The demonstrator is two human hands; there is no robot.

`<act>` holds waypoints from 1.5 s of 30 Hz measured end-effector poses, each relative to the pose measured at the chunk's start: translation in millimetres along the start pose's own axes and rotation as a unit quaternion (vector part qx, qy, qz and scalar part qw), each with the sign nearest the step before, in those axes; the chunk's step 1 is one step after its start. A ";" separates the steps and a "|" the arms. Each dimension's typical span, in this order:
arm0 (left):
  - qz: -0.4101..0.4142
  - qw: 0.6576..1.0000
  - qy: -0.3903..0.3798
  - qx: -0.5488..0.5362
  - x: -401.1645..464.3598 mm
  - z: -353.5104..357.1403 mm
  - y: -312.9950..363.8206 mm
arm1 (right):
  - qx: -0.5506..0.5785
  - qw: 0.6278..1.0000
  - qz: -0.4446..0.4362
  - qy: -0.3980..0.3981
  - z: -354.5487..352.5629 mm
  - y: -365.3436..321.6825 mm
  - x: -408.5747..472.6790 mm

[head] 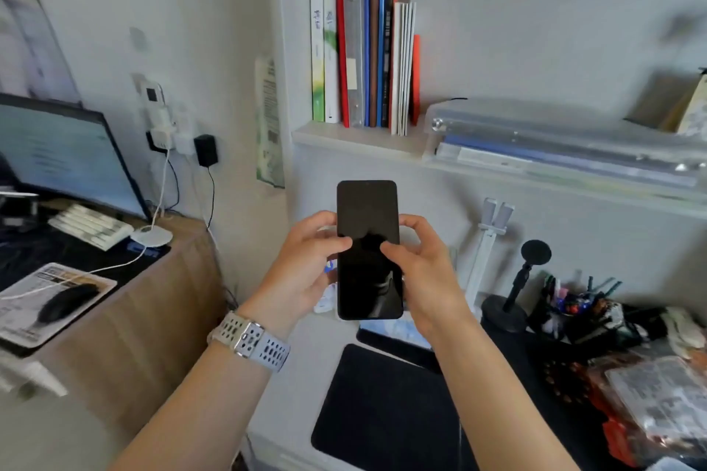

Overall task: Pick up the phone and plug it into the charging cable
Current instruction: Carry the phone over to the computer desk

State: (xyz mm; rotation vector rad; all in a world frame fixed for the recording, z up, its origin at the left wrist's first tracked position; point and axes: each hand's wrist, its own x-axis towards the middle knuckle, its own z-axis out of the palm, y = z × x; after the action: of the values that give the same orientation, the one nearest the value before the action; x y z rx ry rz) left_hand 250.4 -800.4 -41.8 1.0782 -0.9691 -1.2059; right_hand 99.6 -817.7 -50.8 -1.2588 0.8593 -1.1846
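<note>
Black glass of the phone (368, 249) is held upright in front of the chest, screen dark and facing the wearer, long axis vertical. It is clasped at mid-height from both sides: the left hand (306, 271) on its left edge, the right hand (422, 275) on its right, both thumbs laid on the screen. The bottom edge points downward. A white cable (160, 187) is seen well apart to the left, trailing from wall chargers across the wooden desk (164, 302); its plug end cannot be made out.

Bright, even, soft daylight; faint shadows. Glare on clear boxes (566, 141) at right. Motion blur over monitor (61, 157) at left; wide-angle bending at frame edges.
</note>
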 end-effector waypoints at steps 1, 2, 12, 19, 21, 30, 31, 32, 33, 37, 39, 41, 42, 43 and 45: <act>0.009 0.999 0.025 0.024 -3.7 -6.8 0.2 | 0.002 1.000 0.001 -0.011 6.1 3.6 1.0; 0.016 0.997 0.050 0.048 -7.2 -14.6 0.0 | 0.004 1.000 0.006 -0.022 13.4 7.7 2.4; 0.022 0.968 0.222 0.113 -65.8 -133.4 16.0 | 0.015 0.986 0.075 -0.148 141.1 49.0 2.3; 0.044 0.959 0.262 0.096 -111.1 -242.9 50.0 | 0.009 0.976 0.064 -0.208 267.3 57.0 -11.9; 0.050 0.954 0.281 0.088 -126.3 -276.1 59.0 | 0.019 0.973 0.067 -0.220 305.2 60.2 -19.6; 0.062 0.932 0.348 0.075 -186.5 -402.2 97.1 | 0.012 0.955 0.062 -0.289 455.3 80.7 -44.7; 0.064 0.929 0.357 0.070 -191.0 -414.3 100.2 | 0.009 0.953 0.061 -0.298 469.7 82.7 -45.1; 0.064 0.926 0.366 0.066 -194.3 -426.4 102.9 | 0.004 0.950 0.061 -0.306 483.8 85.5 -45.1; 0.062 0.923 0.375 0.061 -197.2 -438.6 104.9 | -0.004 0.948 0.060 -0.313 497.4 88.7 -45.0; 0.052 0.915 0.398 0.043 -203.2 -490.1 109.5 | 0.010 0.935 0.075 -0.346 550.6 105.9 -42.4; 0.044 0.910 0.410 0.036 -202.4 -519.6 110.8 | 0.018 0.930 0.082 -0.359 578.9 115.5 -37.2; 0.041 0.906 0.420 0.030 -198.7 -550.9 114.9 | 0.022 0.926 0.081 -0.369 610.0 123.7 -27.8; 0.041 0.904 0.425 0.030 -195.9 -567.7 118.1 | 0.026 0.924 0.080 -0.374 627.4 128.5 -22.0; 0.040 0.901 0.430 0.031 -192.3 -584.7 121.2 | 0.029 0.922 0.078 -0.378 644.7 133.2 -15.5; 0.037 0.896 0.441 0.031 -183.7 -618.3 128.2 | 0.031 0.919 0.080 -0.384 679.2 140.3 -1.2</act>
State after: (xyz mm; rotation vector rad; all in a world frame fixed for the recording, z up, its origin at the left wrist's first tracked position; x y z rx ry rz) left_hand 855.5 -543.4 -58.3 1.4299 -0.3245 -0.4997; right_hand 775.4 -664.5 -81.6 -1.4133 0.3208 -0.4932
